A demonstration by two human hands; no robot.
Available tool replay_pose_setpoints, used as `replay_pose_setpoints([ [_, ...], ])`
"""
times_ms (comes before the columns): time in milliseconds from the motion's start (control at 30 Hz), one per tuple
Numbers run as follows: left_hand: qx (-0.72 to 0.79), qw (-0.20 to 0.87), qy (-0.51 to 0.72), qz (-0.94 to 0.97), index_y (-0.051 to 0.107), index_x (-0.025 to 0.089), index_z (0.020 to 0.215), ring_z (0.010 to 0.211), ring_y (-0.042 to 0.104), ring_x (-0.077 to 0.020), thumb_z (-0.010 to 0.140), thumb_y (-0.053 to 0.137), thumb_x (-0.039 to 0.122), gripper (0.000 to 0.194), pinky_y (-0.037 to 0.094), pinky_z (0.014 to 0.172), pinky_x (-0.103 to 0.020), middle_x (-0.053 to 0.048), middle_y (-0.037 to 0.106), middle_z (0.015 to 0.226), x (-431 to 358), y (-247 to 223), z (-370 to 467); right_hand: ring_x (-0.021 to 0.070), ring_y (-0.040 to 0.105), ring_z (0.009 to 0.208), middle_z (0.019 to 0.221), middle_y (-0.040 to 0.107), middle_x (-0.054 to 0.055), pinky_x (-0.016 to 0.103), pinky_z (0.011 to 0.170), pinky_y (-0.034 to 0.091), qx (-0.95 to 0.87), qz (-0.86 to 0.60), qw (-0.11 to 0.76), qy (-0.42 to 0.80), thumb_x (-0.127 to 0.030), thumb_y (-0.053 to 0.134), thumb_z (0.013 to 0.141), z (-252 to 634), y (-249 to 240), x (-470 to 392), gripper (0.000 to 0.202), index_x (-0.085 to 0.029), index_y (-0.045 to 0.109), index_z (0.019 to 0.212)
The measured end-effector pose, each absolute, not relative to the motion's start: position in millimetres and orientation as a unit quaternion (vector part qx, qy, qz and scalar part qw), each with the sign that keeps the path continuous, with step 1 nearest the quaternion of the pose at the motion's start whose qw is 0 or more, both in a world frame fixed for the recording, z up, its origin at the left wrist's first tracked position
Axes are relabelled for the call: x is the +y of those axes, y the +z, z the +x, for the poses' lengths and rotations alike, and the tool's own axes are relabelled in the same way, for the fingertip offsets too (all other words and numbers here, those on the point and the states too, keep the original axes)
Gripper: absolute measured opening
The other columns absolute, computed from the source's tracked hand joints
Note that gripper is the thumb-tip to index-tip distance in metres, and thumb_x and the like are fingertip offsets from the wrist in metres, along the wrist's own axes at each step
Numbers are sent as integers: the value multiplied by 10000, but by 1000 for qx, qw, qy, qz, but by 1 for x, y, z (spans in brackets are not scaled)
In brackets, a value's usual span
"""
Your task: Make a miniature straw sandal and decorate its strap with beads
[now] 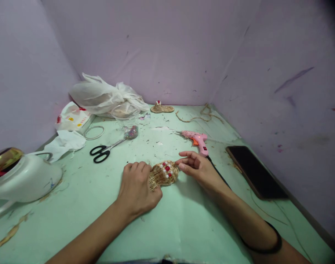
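A small slipper made of coiled jute rope lies on the table in front of me, with red and white beads clustered on its strap. My left hand grips its left end, fingers over the far side and thumb at the near side. At the beaded end is my right hand, its fingers loosely apart; the fingertips are at the slipper's right edge, and I cannot tell if they touch it. A second, similar jute slipper sits by the back wall.
A pink glue gun with a black cord lies beyond my right hand. Black-handled scissors and a clear bag of beads lie left. A phone is at right, jute string behind, a white pot far left, plastic bags at the back.
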State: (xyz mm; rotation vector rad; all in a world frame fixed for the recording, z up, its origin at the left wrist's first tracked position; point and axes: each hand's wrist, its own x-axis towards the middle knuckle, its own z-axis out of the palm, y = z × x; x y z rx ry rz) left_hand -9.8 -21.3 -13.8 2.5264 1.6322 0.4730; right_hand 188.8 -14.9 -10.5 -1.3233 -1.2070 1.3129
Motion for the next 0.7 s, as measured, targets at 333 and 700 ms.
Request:
replay_pose_setpoints([
  [333,558,143,149,804,562,130,1065,960,553,-290,724,550,395,432,385,868,-447,-124,625,1025,-22,-5,-22,209,631,914,972,655,127,372,829,468,-540,-572,419,453,-346,569,707,194,-20,-15,366,-163,468,1008],
  [700,534,514,243,626,538,107,1070,661,513,-152,557,530,173,517,424,614,-272,-17,533,756,-20,4,-25,182,616,727,801,678,31,327,689,445,-629,-610,301,376,-153,510,741,198,-19,-32,279,-198,525,1015],
])
